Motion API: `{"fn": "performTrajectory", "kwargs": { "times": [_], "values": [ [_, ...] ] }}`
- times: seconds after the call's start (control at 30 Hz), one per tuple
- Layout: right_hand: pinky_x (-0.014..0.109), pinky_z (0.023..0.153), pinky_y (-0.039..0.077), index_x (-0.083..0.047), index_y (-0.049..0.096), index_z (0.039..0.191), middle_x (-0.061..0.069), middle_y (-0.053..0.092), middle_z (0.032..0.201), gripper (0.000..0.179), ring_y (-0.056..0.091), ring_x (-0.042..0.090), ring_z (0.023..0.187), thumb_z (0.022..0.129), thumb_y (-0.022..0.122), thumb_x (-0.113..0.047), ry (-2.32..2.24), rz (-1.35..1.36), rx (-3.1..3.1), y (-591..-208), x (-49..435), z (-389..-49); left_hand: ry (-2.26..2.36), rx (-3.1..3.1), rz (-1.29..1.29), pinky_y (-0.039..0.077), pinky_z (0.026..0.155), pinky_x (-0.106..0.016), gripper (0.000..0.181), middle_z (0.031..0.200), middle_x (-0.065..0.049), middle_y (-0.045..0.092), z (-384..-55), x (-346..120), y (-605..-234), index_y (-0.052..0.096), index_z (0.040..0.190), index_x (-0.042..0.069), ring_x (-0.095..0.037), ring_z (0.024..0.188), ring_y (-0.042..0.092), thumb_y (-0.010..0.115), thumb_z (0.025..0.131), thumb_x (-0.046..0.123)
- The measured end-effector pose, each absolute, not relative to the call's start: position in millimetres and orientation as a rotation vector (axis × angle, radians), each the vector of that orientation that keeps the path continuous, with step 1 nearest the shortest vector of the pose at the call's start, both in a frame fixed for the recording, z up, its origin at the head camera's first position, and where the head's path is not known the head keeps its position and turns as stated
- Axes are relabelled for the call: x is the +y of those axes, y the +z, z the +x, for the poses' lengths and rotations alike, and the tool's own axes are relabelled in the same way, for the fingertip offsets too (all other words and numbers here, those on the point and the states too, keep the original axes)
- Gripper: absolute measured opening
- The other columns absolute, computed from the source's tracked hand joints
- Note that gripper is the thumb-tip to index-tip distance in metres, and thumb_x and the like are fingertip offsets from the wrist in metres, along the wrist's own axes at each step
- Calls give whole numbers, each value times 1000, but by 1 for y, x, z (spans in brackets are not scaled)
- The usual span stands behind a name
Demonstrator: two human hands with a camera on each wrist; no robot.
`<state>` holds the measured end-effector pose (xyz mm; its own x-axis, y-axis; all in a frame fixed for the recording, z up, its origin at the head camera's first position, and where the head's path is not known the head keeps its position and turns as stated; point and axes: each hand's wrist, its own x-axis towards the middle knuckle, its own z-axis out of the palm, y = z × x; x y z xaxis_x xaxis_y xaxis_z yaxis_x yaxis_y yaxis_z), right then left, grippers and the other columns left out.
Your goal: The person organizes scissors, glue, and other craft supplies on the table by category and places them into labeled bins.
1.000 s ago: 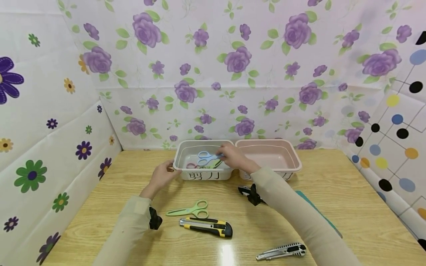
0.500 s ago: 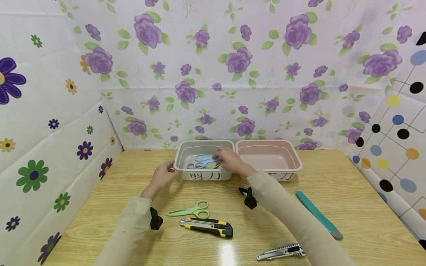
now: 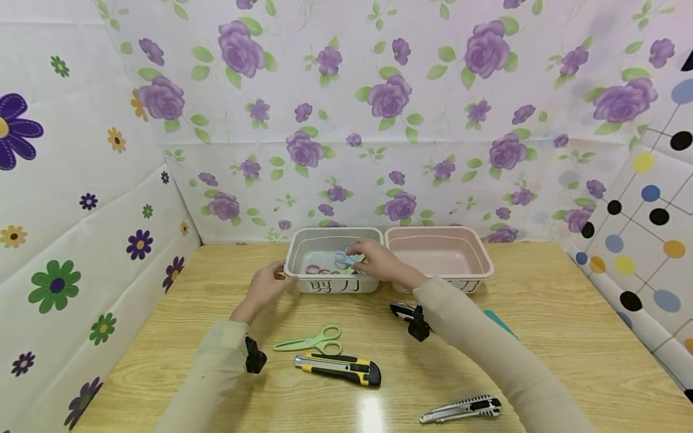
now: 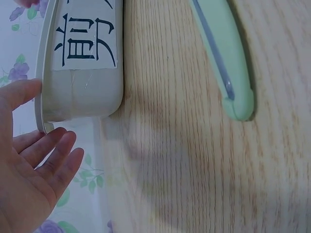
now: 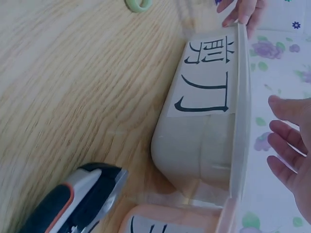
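A grey bin [image 3: 332,286] with a printed label stands at the table's back, beside a pink bin [image 3: 440,255]. My right hand [image 3: 376,261] hovers over the grey bin's right side. Blue scissors [image 3: 343,259] lie inside at its fingertips, next to pink scissors [image 3: 313,269]. In the right wrist view the fingers [image 5: 286,145] are spread and hold nothing. My left hand [image 3: 265,287] rests against the grey bin's [image 4: 82,63] left front corner; its fingers [image 4: 43,160] are straight and the thumb touches the rim.
Green scissors [image 3: 311,341] and a yellow-black utility knife [image 3: 338,368] lie on the wooden table in front. A silver utility knife [image 3: 460,409] sits near the front edge. A black knife [image 5: 73,199] lies under my right wrist. A teal knife [image 3: 495,319] shows partly behind that arm.
The blue scissors went from held above the bin down into it, and the right hand's fingers spread open. The right forearm shifted and covers most of the teal knife. The left hand stayed.
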<state>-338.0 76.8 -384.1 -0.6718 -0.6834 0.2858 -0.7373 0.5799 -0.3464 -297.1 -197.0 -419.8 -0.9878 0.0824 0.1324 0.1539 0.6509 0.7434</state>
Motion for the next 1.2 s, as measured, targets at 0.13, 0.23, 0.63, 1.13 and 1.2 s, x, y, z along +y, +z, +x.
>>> {"fn": "performTrajectory", "kwargs": {
  "times": [0.13,0.23,0.63,1.13,1.2],
  "values": [
    [34,85,46,0,61,111,10,60,105,32,55,24,98,84,65,-17,687,1226,-2700,-380,83,-331,-1262,-2775,-203,51,73,-36,57,112,-22,59,-297,-197,-418,44,130,-5,-30,94,57,65,83,18],
    [35,88,45,-2,60,113,8,59,108,35,54,24,102,84,65,-20,729,1223,-2726,-381,85,-324,-1257,-2772,-214,51,73,-37,56,112,-21,59,-297,-197,-417,44,130,-6,-30,94,57,64,83,18],
    [25,86,45,-4,58,116,5,59,112,40,55,17,101,82,67,-22,671,1590,-2687,-406,68,-268,-1259,-2763,-239,51,72,-35,54,108,-21,61,-297,-195,-418,46,128,-6,-29,91,58,65,83,17],
    [23,89,42,-1,62,113,8,59,110,37,53,15,102,82,66,-21,626,1815,-2600,-447,45,-261,-1246,-2748,-235,51,73,-37,52,107,-22,61,-294,-195,-420,49,126,-5,-31,91,59,64,82,18],
    [23,90,42,-1,61,114,8,58,113,37,53,14,104,84,64,-23,619,1828,-2609,-448,43,-260,-1247,-2746,-235,51,74,-38,51,109,-22,60,-294,-195,-420,49,126,-5,-31,92,59,64,83,17]
  ]
}}
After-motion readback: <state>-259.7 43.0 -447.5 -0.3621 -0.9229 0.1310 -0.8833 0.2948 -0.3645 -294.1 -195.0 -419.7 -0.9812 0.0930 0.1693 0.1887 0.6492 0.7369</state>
